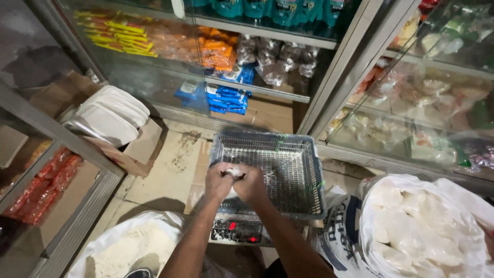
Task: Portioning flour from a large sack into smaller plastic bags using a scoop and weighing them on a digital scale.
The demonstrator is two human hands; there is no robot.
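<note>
Hands [235,181] pinching small white bag [235,172], bunched top

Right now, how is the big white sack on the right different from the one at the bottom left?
The right sack is piled with white filled clear bags; the left sack holds loose, pale powder. The right one is heaped full; the left one sits lower. Both are white, open-topped, and stand on the floor beside the grey basket.

Left hand [218,181], right hand [250,184] clenched together
</note>
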